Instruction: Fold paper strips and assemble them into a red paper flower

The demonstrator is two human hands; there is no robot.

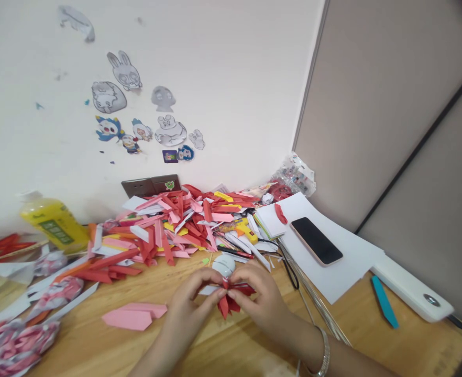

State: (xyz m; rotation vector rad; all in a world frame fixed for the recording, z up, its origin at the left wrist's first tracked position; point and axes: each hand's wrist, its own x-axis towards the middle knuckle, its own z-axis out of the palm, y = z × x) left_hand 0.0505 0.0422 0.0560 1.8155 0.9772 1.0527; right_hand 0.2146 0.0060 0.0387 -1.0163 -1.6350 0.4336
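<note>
Both hands meet over the wooden table, pinching one small folded-paper piece [225, 305] with red petal-like strips and a bit of white. My left hand [199, 298] grips its left side between thumb and fingers. On its other side, my right hand [254, 296] pinches the red strips, a bracelet on that wrist. Just beyond the fingertips sits a round, pale grey-white object [223, 266], whose kind I cannot make out. Two pink folded paper strips [132, 316] lie left of my left hand. The fingers partly cover the piece's middle.
A heap of red, pink, yellow and white paper strips [176, 220] spreads along the wall. A yellow glue gun [246, 229] lies at its right edge. Further right are a phone [316, 241] on white paper and a teal strip [384, 302]. A yellow bottle [56, 222] stands left.
</note>
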